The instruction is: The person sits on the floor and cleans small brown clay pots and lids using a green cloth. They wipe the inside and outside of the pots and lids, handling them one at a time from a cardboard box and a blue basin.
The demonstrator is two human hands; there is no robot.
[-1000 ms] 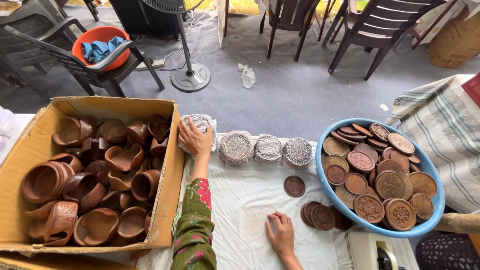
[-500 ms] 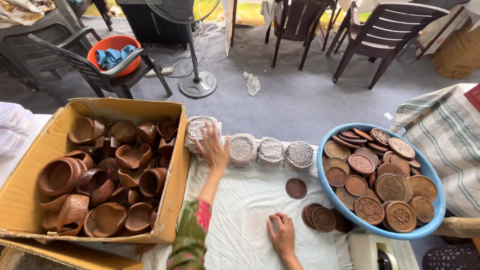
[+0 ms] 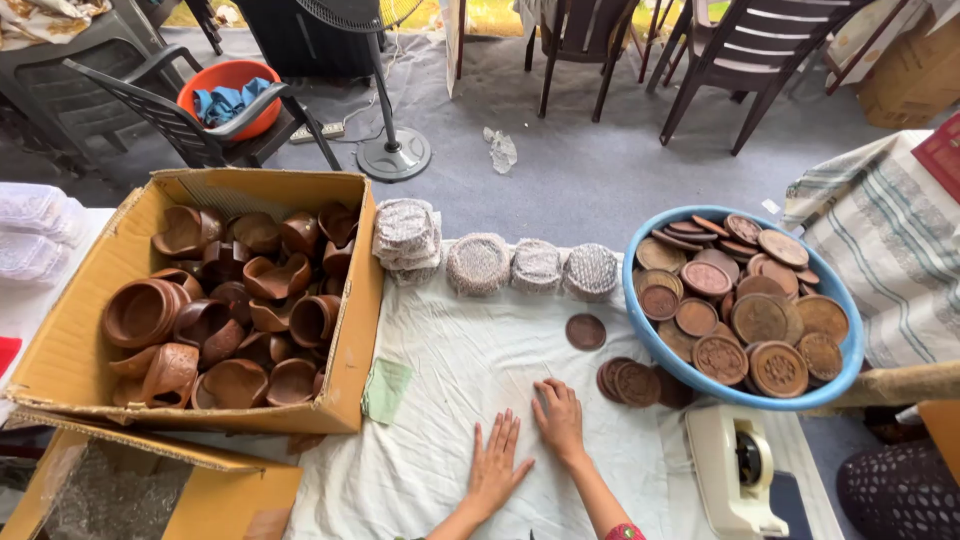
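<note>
four wrapped bundles (image 3: 478,263) line the white-covered surface (image 3: 450,400); one cardboard box (image 3: 70,350) of clay pots, one blue basin (image 3: 845,375) of discs, one loose disc (image 3: 585,331), one tape dispenser (image 3: 735,465), two hands (image 3: 560,420).

**Both hands flat on the white cloth**

I see my left hand (image 3: 497,465) lying palm down, fingers spread, on the white cloth (image 3: 470,370), empty. My right hand (image 3: 560,418) rests just beside it at two o'clock, also empty, fingers loosely together. Nearest, at two o'clock of the right hand, lies a small stack of brown clay discs (image 3: 630,381), flat, overlapping, patterned faces up
</note>
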